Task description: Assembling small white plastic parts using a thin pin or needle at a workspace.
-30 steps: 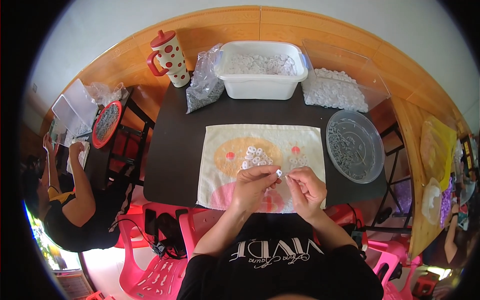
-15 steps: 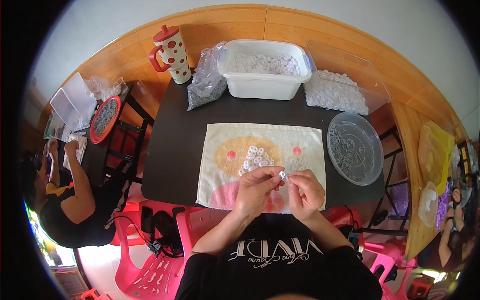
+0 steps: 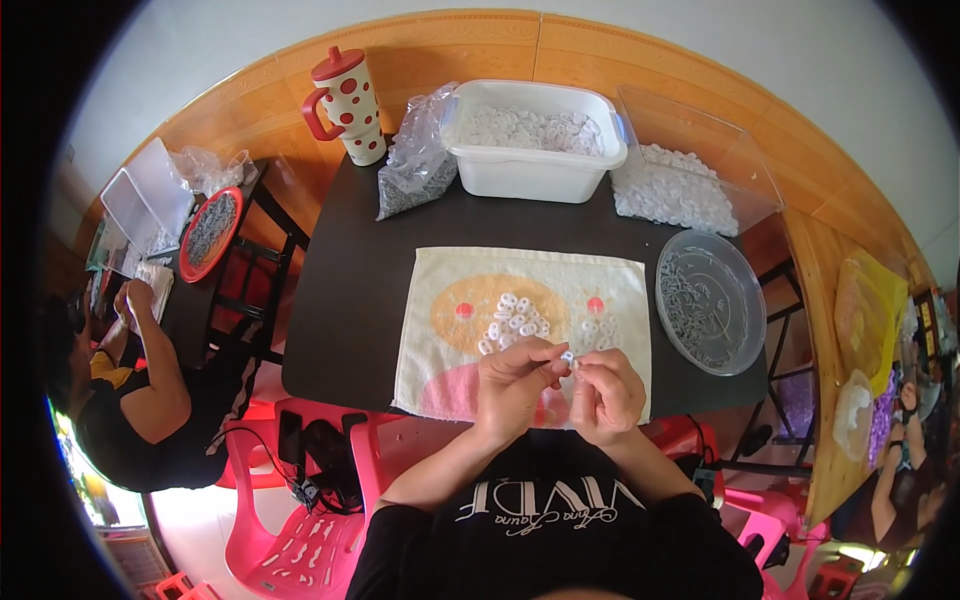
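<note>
Both hands meet over the near edge of a cloth point(image 3: 520, 330) spread on the dark surface point(image 3: 350, 290). The left hand point(image 3: 515, 385) and right hand point(image 3: 605, 395) are pressed close together, fingertips pinching one small white ring point(image 3: 567, 357) between them; which hand bears most of the grip cannot be told. Just beyond the fingers, a loose pile of rings point(image 3: 515, 322) lies on the cloth's orange patch, with a few more strewn to its right. At the far side of the surface stands a white tub point(image 3: 530, 170) filled with pale pieces, a clear bag point(image 3: 415, 165) of grey bits leaning against its left wall, and a red-spotted mug point(image 3: 345, 105) with a red lid and handle farther left. To the tub's right sits a clear box point(image 3: 690, 185) heaped with white pieces, and nearer, just off the cloth's right edge, a round clear lid point(image 3: 712, 300) holds a thin scatter of small parts. Pink chairs point(image 3: 300, 520) stand below the surface's near edge. At the far left another person point(image 3: 130, 400) in dark clothes sits at a second surface bearing a red tray point(image 3: 208, 232).
</note>
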A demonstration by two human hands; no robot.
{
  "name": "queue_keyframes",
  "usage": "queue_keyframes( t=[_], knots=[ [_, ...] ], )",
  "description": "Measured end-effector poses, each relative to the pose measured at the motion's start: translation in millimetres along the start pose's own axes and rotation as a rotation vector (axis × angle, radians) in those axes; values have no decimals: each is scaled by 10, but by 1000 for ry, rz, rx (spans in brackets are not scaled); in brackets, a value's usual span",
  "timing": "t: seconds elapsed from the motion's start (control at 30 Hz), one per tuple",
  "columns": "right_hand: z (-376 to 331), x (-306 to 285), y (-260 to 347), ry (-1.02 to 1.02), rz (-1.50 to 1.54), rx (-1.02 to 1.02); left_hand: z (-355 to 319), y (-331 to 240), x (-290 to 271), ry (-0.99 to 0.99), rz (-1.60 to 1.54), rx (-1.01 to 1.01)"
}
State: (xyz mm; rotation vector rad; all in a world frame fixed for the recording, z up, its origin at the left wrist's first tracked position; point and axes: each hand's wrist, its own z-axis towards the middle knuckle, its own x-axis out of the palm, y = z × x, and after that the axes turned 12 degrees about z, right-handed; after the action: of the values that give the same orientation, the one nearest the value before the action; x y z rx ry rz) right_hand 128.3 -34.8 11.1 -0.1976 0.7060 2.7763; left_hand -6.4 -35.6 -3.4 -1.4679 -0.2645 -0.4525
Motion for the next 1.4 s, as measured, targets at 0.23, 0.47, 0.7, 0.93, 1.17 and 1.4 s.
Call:
queue_keyframes(
  t=[0.23,0.47,0.7,0.93,1.17,1.4],
  knots=[
    [23,-47,52,15,67,121,-7,-54,-8,35,215,80],
    [-27,8,38,-65,163,220,-43,17,11,-12,-3,2],
    [46,-21,17,-28,210,229,-28,-7,-7,-12,-26,-40],
    [35,-73,19,-6,204,268,-31,-13,-5,-18,-22,-48],
    [9,-4,-29,-10,149,143,-44,21,1,-16,-37,-45],
    [-20,-2,-15,19,134,173,-56,27,-10,9,-8,5]
  ],
)
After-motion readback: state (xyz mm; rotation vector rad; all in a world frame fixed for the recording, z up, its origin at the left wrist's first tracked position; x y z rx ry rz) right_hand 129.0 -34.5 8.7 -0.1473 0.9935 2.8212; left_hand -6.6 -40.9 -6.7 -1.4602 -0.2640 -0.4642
